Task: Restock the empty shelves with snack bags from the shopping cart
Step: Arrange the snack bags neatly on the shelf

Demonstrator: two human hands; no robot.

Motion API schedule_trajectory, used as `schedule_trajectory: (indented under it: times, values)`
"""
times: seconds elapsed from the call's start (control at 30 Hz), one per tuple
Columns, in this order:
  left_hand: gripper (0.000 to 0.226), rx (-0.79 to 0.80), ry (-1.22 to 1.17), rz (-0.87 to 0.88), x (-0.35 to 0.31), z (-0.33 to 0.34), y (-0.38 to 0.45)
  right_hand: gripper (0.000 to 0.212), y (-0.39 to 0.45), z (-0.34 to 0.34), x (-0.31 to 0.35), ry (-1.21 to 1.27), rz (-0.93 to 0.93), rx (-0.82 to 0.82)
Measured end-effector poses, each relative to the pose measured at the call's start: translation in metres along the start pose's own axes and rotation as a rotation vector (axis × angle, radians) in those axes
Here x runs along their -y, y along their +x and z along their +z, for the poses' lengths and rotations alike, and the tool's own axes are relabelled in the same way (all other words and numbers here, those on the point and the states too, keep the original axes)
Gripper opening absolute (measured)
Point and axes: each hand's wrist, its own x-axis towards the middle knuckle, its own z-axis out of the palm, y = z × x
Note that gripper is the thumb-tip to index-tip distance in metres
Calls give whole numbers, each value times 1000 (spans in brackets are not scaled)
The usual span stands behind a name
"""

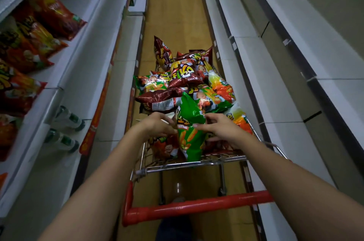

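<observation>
both hands over the near end of the shopping cart (189, 164) — left hand (157, 125) and right hand (220, 129) pinching a green snack bag (190, 138) with curled fingers, upright among piled bags; shelves on the right (275, 67) bare.

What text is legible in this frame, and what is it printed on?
"fika": upside down, on the dark red snack bag atop the cart pile.
Green bag between both hands: yellow characters, too blurred to read.
Red bags on the left shelf: print blurred.
Shelf-edge price strips: unreadable.
</observation>
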Motion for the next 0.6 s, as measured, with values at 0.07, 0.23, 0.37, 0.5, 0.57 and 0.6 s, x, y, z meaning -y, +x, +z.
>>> schedule_trajectory:
  times: [0.07, 0.23, 0.37, 0.5, 0.57, 0.6]
  values:
    - [51, 26, -57, 39, -1, -3, -13, 78, -15, -8, 4, 66, -33, 17]
    - [83, 92, -137, 259, -31, 2, -55, 55, -57, -34, 31, 404, -195, 35]
    - [117, 211, -246, 354, -74, 11, -93, 63, -86, -53, 63, 497, -288, 26]
    - [105, 95, -213, 486, -116, 28, -127, 58, -125, -66, 95, 552, -385, -62]
    - [99, 70, -180, 550, -134, 33, -140, 61, -145, -72, 109, 533, -462, -85]
    - [93, 49, -174, 580, -143, 35, -147, 61, -155, -73, 116, 530, -502, -100]
